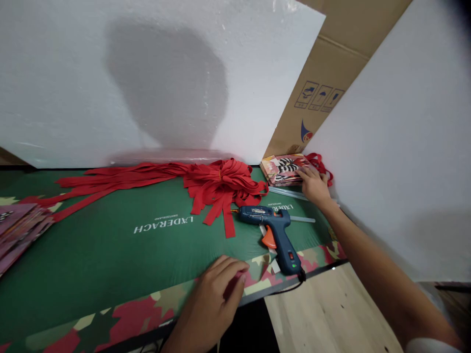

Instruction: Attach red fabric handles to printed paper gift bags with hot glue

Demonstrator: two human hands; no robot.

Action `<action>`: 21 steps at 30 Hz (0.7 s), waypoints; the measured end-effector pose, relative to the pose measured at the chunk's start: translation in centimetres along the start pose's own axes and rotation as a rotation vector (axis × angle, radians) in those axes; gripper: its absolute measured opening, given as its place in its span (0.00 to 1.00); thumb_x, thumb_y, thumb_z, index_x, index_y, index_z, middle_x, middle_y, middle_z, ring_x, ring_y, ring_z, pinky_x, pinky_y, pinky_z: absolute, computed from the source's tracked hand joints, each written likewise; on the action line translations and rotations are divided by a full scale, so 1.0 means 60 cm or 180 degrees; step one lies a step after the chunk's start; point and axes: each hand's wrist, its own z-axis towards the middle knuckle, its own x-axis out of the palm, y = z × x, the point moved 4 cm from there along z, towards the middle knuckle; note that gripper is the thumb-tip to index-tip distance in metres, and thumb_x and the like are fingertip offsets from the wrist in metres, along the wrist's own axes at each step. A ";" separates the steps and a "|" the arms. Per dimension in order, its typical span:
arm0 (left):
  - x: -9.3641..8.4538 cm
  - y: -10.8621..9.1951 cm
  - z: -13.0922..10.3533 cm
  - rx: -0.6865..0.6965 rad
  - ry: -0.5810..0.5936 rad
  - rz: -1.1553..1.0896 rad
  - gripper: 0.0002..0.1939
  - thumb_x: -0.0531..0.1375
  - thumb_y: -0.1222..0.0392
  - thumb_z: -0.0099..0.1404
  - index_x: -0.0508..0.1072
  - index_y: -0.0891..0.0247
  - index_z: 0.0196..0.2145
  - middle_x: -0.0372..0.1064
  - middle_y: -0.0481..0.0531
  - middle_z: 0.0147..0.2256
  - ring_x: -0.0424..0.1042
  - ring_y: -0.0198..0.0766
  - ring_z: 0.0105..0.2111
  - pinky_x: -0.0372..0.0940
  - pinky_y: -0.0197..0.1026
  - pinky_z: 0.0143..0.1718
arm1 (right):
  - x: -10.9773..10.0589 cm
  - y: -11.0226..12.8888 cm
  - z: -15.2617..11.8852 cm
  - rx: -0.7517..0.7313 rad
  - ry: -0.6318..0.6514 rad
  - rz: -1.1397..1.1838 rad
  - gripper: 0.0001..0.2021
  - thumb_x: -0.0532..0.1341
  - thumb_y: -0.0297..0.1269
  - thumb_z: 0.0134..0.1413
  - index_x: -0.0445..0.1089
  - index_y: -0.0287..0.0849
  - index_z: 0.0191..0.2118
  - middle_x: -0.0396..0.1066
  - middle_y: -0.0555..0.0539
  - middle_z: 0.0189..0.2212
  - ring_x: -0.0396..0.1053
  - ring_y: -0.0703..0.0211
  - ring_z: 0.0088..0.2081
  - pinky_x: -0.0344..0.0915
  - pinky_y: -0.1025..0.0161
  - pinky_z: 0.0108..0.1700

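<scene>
My right hand reaches to the back right corner, its fingertips resting on a stack of printed paper pieces with a striped figure on top. The fingers are stretched out, and I see no grip on a piece. Over the table's front edge, my left hand has its fingers loosely bent and the thumb apart, with nothing visible in it. A blue glue gun with an orange trigger lies on its side between the hands. Its small green light is lit, and a clear glue stick sticks out of its back.
A bundle of red ribbons lies along the back of the green printed surface. More printed pieces are stacked at the left. Clear sticks lie near my right hand. White panels and brown cardboard stand behind.
</scene>
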 end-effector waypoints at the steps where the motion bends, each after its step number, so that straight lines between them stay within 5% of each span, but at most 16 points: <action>1: 0.000 0.001 0.000 0.0006 -0.0007 0.0003 0.12 0.55 0.56 0.82 0.79 0.54 0.48 0.79 0.51 0.45 0.77 0.42 0.48 0.72 0.44 0.52 | 0.001 0.002 0.001 -0.0011 0.0003 0.0026 0.27 0.49 0.29 0.70 0.74 0.41 0.68 0.68 0.34 0.72 0.68 0.35 0.68 0.60 0.33 0.65; 7: -0.003 -0.003 0.004 0.0164 -0.0084 0.0045 0.11 0.56 0.59 0.81 0.79 0.55 0.47 0.80 0.50 0.44 0.78 0.42 0.46 0.72 0.44 0.51 | -0.005 0.025 -0.002 -0.0079 -0.0054 0.0199 0.28 0.51 0.27 0.68 0.73 0.40 0.68 0.68 0.34 0.72 0.69 0.36 0.68 0.61 0.32 0.66; 12: -0.006 -0.018 -0.004 0.0649 -0.0383 0.0037 0.11 0.56 0.65 0.79 0.79 0.56 0.46 0.79 0.49 0.41 0.78 0.38 0.42 0.72 0.39 0.46 | -0.046 0.054 -0.017 -0.0196 -0.0235 0.0433 0.27 0.51 0.29 0.69 0.73 0.39 0.68 0.70 0.32 0.70 0.70 0.35 0.68 0.63 0.30 0.66; 17: -0.052 -0.014 -0.045 0.1102 -0.1207 0.0197 0.13 0.57 0.69 0.78 0.79 0.56 0.50 0.80 0.50 0.45 0.78 0.37 0.48 0.72 0.38 0.53 | -0.146 0.131 -0.070 -0.0875 -0.0782 0.1378 0.21 0.55 0.36 0.74 0.75 0.44 0.66 0.75 0.36 0.66 0.72 0.39 0.66 0.69 0.37 0.67; 21: -0.140 0.005 -0.113 0.0599 -0.2037 0.0596 0.11 0.59 0.65 0.78 0.81 0.55 0.48 0.81 0.51 0.49 0.79 0.39 0.51 0.73 0.41 0.56 | -0.255 0.233 -0.157 -0.1091 -0.0777 0.2135 0.20 0.60 0.37 0.74 0.75 0.57 0.66 0.76 0.46 0.65 0.75 0.42 0.65 0.72 0.42 0.67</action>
